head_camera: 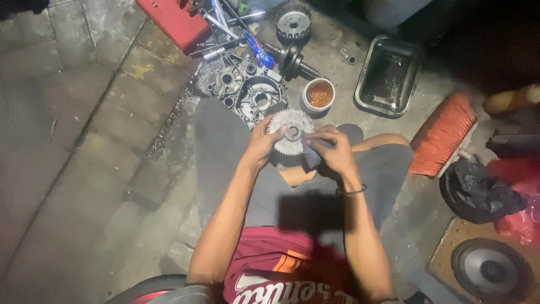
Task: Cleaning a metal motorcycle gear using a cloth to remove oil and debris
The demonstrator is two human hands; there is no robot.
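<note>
A round toothed metal gear (pixel 290 130) is held up over my lap, its flat face toward the camera. My left hand (pixel 260 143) grips its left rim. My right hand (pixel 332 147) presses a dark cloth (pixel 310 156) against the gear's right side. A black band sits on my right wrist. Both forearms reach forward from my dark red shirt.
On the paved floor ahead lie an engine casing (pixel 247 90), a small tub of orange liquid (pixel 319 94), a crankshaft part (pixel 292 59), another gear (pixel 293 23), loose tools (pixel 225 28), a red box (pixel 174 21) and a metal tray (pixel 388 76). An orange brush (pixel 442 134), black bag (pixel 475 191) and speaker (pixel 490 270) are at right.
</note>
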